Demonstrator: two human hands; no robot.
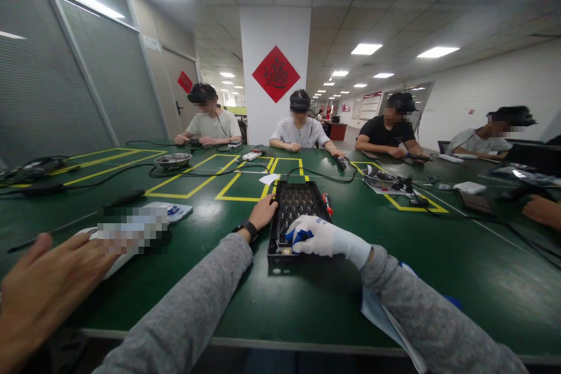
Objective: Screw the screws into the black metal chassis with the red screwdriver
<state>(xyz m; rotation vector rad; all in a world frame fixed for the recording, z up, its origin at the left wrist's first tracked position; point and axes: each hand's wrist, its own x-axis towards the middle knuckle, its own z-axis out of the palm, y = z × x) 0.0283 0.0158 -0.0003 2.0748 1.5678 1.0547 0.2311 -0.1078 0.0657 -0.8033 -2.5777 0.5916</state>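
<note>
A black case with a grid of small metallic pieces, possibly screwdriver bits, lies on the table in front of me. My left hand, bare with a dark watch at the wrist, grips the case's left edge. Over its near end is my right hand, in a white glove with its fingers curled. Blue material shows at those fingertips; I cannot tell whether it is cloth or part of the glove. A small tan block sits in the case's near compartment. Beside the right edge lies a red-and-black screwdriver.
At left, another person's hand reaches in beside a blurred, flat device. Several people sit across the green table, which bears yellow tape outlines, cables, a metal bowl and a packet. Light-blue cloth hangs under my right forearm.
</note>
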